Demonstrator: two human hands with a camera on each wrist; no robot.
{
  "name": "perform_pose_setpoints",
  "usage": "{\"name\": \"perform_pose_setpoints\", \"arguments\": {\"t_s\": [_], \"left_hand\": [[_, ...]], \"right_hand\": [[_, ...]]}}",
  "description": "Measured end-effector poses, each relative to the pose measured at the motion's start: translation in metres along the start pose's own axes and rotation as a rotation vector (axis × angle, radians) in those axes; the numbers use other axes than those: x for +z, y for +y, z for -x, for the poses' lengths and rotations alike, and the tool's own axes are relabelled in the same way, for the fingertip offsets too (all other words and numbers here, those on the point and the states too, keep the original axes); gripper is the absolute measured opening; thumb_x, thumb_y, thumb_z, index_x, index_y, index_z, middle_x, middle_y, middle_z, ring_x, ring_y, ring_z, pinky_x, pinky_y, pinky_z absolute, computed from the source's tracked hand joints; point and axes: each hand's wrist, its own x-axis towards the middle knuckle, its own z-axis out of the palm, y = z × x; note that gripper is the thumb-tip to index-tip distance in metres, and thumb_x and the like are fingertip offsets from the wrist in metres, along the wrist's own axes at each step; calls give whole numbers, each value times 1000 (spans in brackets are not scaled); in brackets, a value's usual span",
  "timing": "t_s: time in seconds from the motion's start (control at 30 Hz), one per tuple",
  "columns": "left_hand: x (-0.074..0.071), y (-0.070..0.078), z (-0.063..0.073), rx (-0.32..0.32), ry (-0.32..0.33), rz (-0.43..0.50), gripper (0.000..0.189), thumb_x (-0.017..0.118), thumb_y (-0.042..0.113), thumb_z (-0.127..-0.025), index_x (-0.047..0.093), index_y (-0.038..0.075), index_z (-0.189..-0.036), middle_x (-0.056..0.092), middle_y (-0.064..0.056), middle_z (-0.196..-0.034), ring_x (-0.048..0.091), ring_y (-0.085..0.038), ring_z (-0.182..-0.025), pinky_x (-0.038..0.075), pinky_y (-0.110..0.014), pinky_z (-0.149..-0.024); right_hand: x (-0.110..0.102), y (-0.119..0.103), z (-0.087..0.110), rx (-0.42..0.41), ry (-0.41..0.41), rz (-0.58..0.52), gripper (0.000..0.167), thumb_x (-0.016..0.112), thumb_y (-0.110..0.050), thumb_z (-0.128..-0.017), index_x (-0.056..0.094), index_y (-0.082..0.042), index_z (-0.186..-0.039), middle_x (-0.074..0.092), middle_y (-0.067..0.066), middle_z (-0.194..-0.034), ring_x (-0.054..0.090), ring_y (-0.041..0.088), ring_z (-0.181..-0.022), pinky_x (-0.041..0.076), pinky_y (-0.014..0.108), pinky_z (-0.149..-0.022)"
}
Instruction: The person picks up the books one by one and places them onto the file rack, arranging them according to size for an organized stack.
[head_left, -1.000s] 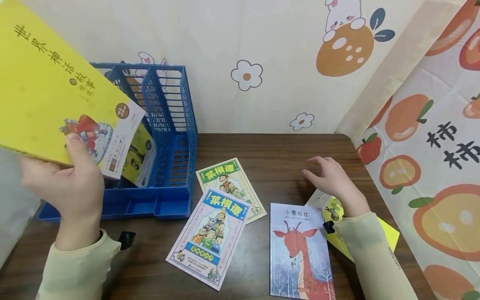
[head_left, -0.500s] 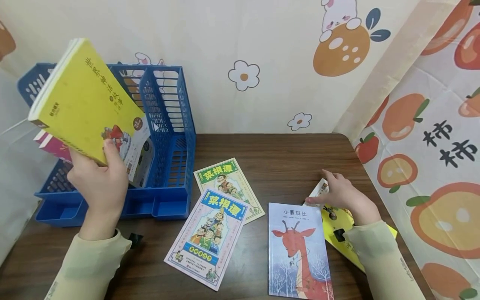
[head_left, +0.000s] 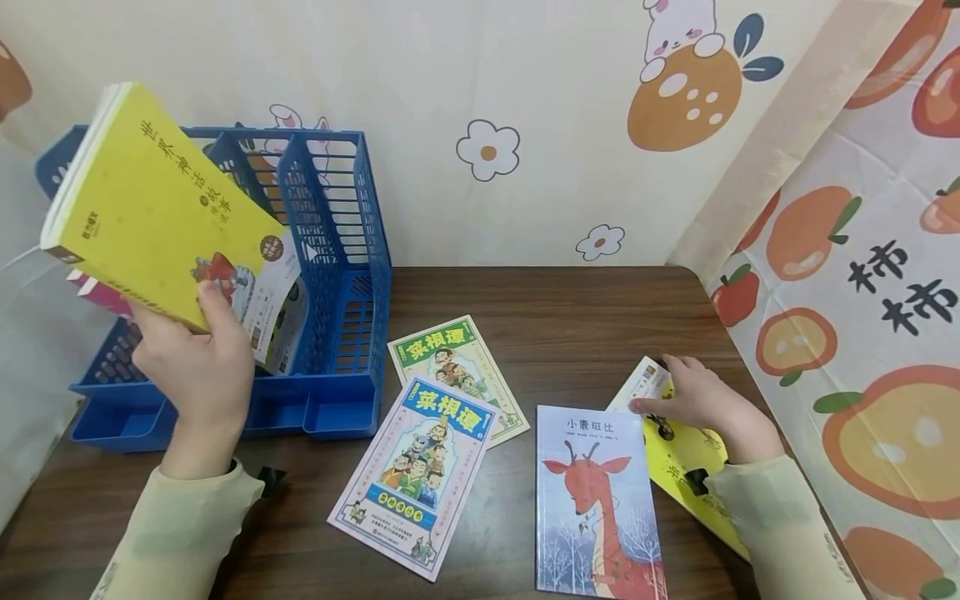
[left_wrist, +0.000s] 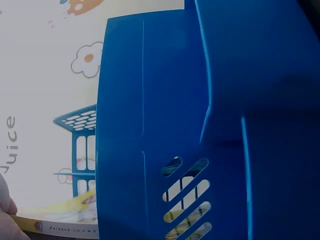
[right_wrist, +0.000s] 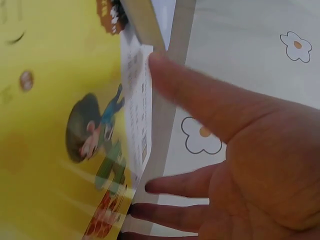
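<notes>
My left hand (head_left: 198, 375) grips a thick yellow book (head_left: 150, 208) by its lower edge, thumb on the cover. The book is tilted, in front of the compartments of a blue file rack (head_left: 371, 225). In the left wrist view the rack's wall (left_wrist: 125, 100) hides most of the book; only its spine (left_wrist: 70, 229) shows. At the table's right, my right hand (head_left: 712, 408) is over the end of another yellow book (head_left: 686, 454). The right wrist view has the thumb at this book's edge and the fingers (right_wrist: 175, 185) straight and spread.
A deer picture book (head_left: 592, 508) overlaps the right yellow book's corner. Mid-table, a pink-bordered booklet (head_left: 416, 479) lies partly over a green-topped one (head_left: 487, 387). A pink book (head_left: 105, 296) and another yellow book (head_left: 288, 325) are in the rack. A patterned curtain hangs behind.
My left hand has brought its yellow book from the upper left down and back to the rack. My right hand has moved right and lowered onto the other yellow book, which has turned slightly.
</notes>
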Motion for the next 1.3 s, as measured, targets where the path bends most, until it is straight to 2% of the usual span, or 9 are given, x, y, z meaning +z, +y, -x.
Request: {"name": "perform_pose_setpoints", "arguments": {"t_s": [0.27,0.37,0.5,0.63,0.7,0.83,0.93,1.1,1.3], "left_hand": [[-4,5,-1,21,87,46,45,58,32,-112,51,12,-152,73,14,-140,74,-5,-120,57,-22,-101],[-2,6,-1,20,79,56,45,58,31,-112,51,12,-152,73,14,-140,73,-6,-121,56,-23,-102],[3,1,2,-3,8,21,43,58,33,-113,51,17,-152,73,11,-139,75,-10,-120,57,-22,-101],[9,-8,9,-15,-91,-35,43,56,36,-114,50,20,-153,74,1,-141,76,-24,-119,56,-23,-101],[12,-12,12,-19,-135,-67,42,55,37,-114,52,17,-151,74,-8,-138,77,-34,-115,58,-25,-100],[18,-17,16,-35,-208,-117,44,54,35,-114,55,2,-143,75,-23,-125,77,-47,-102,65,-51,-91],[19,-19,18,-56,-261,-124,47,55,32,-114,51,-4,-143,73,-28,-125,75,-52,-103,61,-69,-88],[20,-20,18,-117,-337,-125,46,56,31,-114,48,-1,-147,69,-28,-136,72,-55,-114,59,-73,-92],[21,-20,16,-133,-387,-153,43,54,30,-115,47,-1,-144,69,-32,-131,73,-56,-109,60,-71,-87]], "right_hand": [[3,5,2,-10,15,16,110,90,-49,-88,38,22,-155,31,51,-156,35,69,-143,38,80,-112],[3,6,2,-2,19,21,110,90,-48,-88,38,22,-154,31,51,-156,35,70,-142,39,81,-111],[3,6,3,-6,22,31,111,92,-48,-86,39,22,-153,33,52,-154,36,70,-140,41,81,-109],[3,7,3,-14,27,30,113,94,-49,-82,41,21,-153,35,52,-152,38,70,-138,43,80,-107],[3,7,3,-2,31,23,114,95,-49,-80,42,20,-154,36,51,-151,39,69,-135,45,81,-105],[4,8,2,28,32,13,115,96,-50,-79,43,18,-155,36,51,-148,40,67,-129,47,80,-101],[4,7,2,37,27,7,115,96,-49,-79,42,17,-156,35,50,-147,39,65,-126,48,79,-100],[4,7,1,43,22,0,114,96,-48,-80,42,16,-156,34,50,-147,38,64,-125,48,79,-99],[4,7,0,47,21,0,113,97,-48,-80,42,16,-156,35,50,-147,38,64,-125,48,79,-99]]}}
